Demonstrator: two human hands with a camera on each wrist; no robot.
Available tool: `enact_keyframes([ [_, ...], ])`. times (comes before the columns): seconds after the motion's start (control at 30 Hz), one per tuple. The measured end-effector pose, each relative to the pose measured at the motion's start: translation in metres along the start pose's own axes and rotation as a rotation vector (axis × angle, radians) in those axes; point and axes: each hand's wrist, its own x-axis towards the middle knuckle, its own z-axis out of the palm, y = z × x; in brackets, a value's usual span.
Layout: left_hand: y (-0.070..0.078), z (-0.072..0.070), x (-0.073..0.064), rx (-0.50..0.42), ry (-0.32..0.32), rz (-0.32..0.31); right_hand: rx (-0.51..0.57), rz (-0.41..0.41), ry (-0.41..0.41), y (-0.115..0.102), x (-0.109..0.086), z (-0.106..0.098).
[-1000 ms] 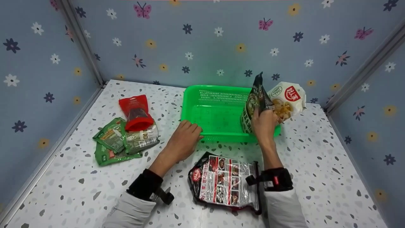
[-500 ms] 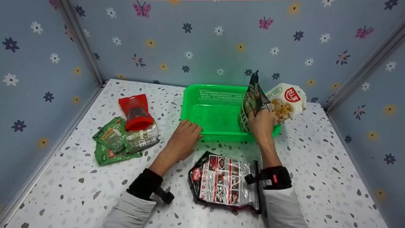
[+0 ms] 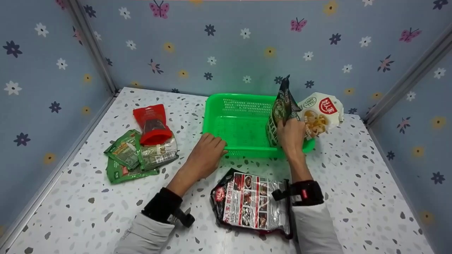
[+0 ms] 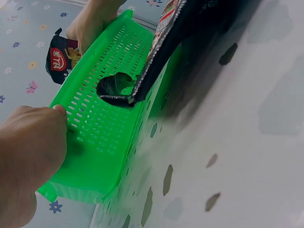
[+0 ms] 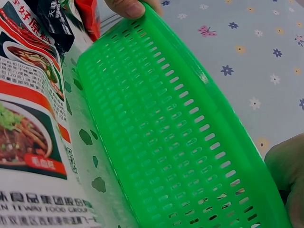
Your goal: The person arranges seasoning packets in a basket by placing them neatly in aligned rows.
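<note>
My left hand (image 3: pixel 206 157) grips the near rim of a green plastic basket (image 3: pixel 212 116) by its left corner. In the left wrist view, the curled left fingers (image 4: pixel 59 110) lie over that rim. With my right hand (image 3: pixel 292 137) I hold a dark food pouch (image 3: pixel 279 113), which stands upright inside the basket's right end. Its lower part is hidden behind the basket wall and the hand. A white food pouch (image 3: pixel 326 113) leans out over the basket's right edge, just beyond the right hand. Between my forearms, a black-edged food pouch (image 3: pixel 254 203) lies on the table with its printed side up.
On the left side of the table (image 3: pixel 70 197) several green seasoning packets (image 3: pixel 123 150) lie overlapped. A red pouch (image 3: pixel 153 123) rests on top of them. Patterned wall panels (image 3: pixel 240 46) stand behind the basket and on both sides.
My right hand and the dark pouch have shifted slightly left within the basket, and the pouch stands a little more upright. The left hand keeps its place on the rim.
</note>
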Motion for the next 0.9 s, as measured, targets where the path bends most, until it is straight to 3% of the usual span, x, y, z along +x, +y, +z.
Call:
enact_keyframes([
  [0.1,-0.001,0.0,0.0,-0.005,-0.007,-0.009,-0.016,-0.002,-0.004,-0.004,0.0,-0.002],
  [0.2,-0.001,0.0,0.0,-0.018,-0.021,-0.017,0.002,-0.002,-0.012,0.005,0.003,0.001],
  [0.4,-0.001,-0.001,0.001,-0.033,-0.045,-0.027,-0.036,-0.021,-0.012,-0.014,-0.004,-0.01],
  [0.9,0.0,-0.002,0.001,-0.017,-0.019,-0.015,-0.075,-0.003,-0.029,-0.024,-0.006,-0.01],
])
